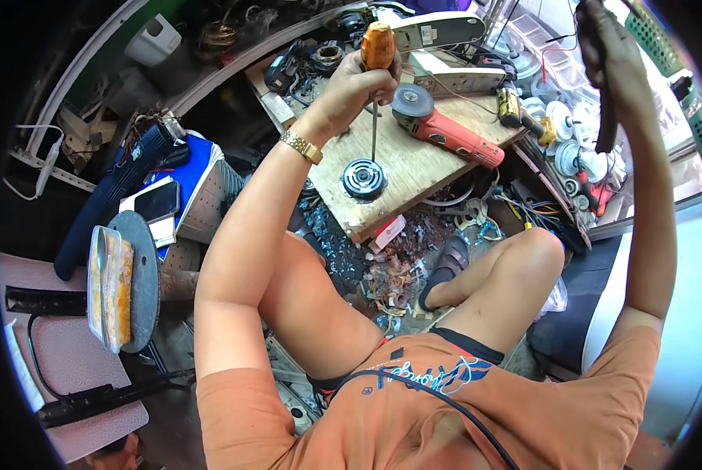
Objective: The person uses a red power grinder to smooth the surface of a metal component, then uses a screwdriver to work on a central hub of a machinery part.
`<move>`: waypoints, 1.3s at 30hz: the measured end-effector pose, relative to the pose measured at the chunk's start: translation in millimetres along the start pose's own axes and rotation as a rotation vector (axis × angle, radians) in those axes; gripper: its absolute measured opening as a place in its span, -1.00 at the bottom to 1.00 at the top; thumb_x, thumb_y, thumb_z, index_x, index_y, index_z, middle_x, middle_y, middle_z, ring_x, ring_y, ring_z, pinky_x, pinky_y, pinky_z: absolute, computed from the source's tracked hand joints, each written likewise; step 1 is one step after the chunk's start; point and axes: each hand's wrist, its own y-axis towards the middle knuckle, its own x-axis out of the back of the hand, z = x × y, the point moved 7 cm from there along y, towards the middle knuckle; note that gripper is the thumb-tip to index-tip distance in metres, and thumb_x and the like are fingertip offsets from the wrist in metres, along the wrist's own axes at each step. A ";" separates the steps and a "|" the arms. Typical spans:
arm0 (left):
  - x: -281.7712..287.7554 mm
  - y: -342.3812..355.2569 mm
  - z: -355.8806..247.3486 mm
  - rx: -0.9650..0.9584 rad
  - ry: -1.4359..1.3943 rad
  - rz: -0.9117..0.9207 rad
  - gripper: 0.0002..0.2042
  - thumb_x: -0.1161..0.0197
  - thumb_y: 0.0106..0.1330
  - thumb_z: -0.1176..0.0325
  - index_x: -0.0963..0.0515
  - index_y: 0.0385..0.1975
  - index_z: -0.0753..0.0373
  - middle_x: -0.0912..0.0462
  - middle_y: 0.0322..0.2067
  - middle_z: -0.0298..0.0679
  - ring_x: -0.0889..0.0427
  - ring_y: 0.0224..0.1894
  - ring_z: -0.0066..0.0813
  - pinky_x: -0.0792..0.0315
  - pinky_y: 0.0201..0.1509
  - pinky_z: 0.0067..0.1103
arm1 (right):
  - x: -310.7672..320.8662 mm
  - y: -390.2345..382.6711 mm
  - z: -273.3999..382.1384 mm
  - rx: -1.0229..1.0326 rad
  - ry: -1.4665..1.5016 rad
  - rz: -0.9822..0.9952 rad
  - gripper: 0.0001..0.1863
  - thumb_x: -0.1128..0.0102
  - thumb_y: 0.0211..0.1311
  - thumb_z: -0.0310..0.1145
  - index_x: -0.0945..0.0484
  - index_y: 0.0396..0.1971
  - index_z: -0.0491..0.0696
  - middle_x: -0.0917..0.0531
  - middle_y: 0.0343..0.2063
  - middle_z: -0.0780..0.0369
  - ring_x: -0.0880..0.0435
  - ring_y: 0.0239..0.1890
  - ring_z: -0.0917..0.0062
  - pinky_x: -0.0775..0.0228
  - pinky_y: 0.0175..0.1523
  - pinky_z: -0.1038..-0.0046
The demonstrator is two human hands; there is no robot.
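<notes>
My left hand [364, 88] is closed round the orange handle of a screwdriver [378, 48]. Its thin shaft points down, and its tip meets or nearly meets a round metal part [363, 180] with dark and shiny rings. That part lies on a wooden board [414, 192]. High at the right, my raised right hand [616, 63] grips a long dark tool [606, 129], whose end hangs below the fist. Its upper end runs to the picture's edge, so its kind is unclear.
A red angle grinder [449, 135] rests on the board, with a yellow-black drill [515, 110] to its right. Plastic containers and white parts crowd the right side. Scraps cover the floor [390, 278]. At left are a phone [157, 200] and a clear food box [110, 290].
</notes>
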 end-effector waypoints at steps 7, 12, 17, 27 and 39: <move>-13.8 -28.5 -1.0 0.137 -0.062 0.108 -0.83 -0.27 0.19 0.46 -0.55 -0.23 0.26 -0.57 -0.44 -0.34 -0.49 -0.48 -0.64 -0.42 -0.32 -0.63 | -82.4 -72.9 -105.2 0.015 -0.262 0.434 -0.53 -0.25 0.37 0.01 -0.65 -0.03 -0.12 -0.68 -0.39 0.26 -0.60 -0.42 0.53 -0.46 -0.23 0.39; -119.8 -72.1 67.6 0.179 0.479 0.479 -0.66 -0.24 0.22 0.43 -0.47 0.01 0.28 -0.60 -0.37 -0.17 -0.64 -0.26 -0.32 -0.52 -0.12 -0.40 | -175.5 -179.6 -254.7 -0.057 -0.765 1.164 -0.63 -0.29 0.25 -0.10 -0.73 -0.19 -0.10 -0.74 -0.27 -0.07 -0.77 -0.19 0.18 -0.60 -0.05 0.19; -184.5 -121.8 98.1 0.309 0.516 0.737 -0.65 -0.25 0.25 0.44 -0.47 0.04 0.29 -0.64 -0.28 0.11 -0.67 -0.18 0.09 -0.53 -0.10 -0.25 | -239.8 -260.0 -313.1 -0.151 -0.768 1.216 -0.63 -0.08 0.25 -0.20 -0.75 -0.08 0.00 -0.76 -0.14 -0.01 -0.74 -0.06 0.06 -0.58 0.05 0.16; 3.1 -15.4 3.6 0.003 0.122 -0.284 -0.75 -0.43 0.37 0.19 -0.60 -0.45 0.18 -0.52 -0.63 -0.47 -0.44 -0.61 -0.78 -0.33 -0.55 -0.72 | -220.8 -207.0 -287.1 -0.166 -0.515 0.870 -0.64 -0.20 0.36 -0.10 -0.69 -0.09 -0.07 -0.73 -0.22 -0.05 -0.70 -0.10 0.01 -0.52 0.01 0.07; 22.6 -0.8 16.5 -0.080 0.139 -0.344 -0.74 -0.35 0.43 0.23 -0.43 -0.43 0.11 -0.32 -0.68 -0.51 -0.21 -0.69 -0.72 -0.05 -0.63 -0.66 | -206.9 -184.7 -275.5 -0.167 -0.410 0.780 -0.65 -0.15 0.44 -0.22 -0.61 -0.05 -0.22 -0.67 -0.32 -0.12 -0.68 -0.20 -0.01 -0.48 -0.05 0.12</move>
